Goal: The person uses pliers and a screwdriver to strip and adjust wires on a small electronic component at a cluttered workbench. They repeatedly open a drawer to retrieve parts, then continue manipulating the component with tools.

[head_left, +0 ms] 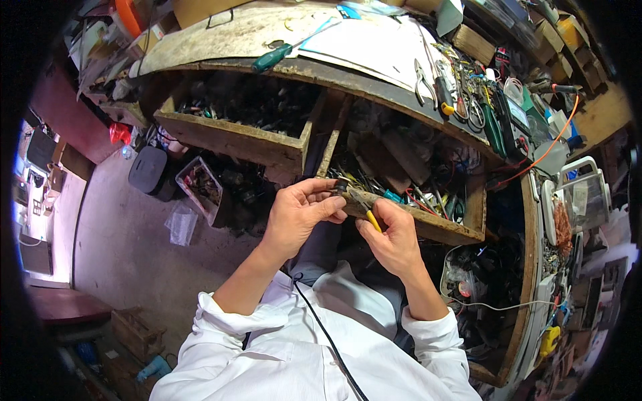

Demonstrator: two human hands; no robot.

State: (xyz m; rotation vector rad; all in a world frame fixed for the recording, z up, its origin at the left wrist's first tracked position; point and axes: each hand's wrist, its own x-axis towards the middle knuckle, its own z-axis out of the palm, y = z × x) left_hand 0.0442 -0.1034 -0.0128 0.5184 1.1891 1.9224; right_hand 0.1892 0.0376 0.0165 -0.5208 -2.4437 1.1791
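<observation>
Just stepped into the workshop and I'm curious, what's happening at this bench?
A person in a white shirt sits at a cluttered wooden workbench with two drawers pulled open. The left hand pinches a small dark part over the right-hand open drawer, which is full of tools and wires. The right hand holds a yellow-handled tool with its tip up near that part. Pliers and screwdrivers lie on the benchtop.

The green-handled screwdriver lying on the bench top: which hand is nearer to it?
Left. The left hand, pinching a small dark part, sits below the green-handled screwdriver, slightly right of it. The right hand, holding a yellow-handled tool, is lower and farther right.
</observation>
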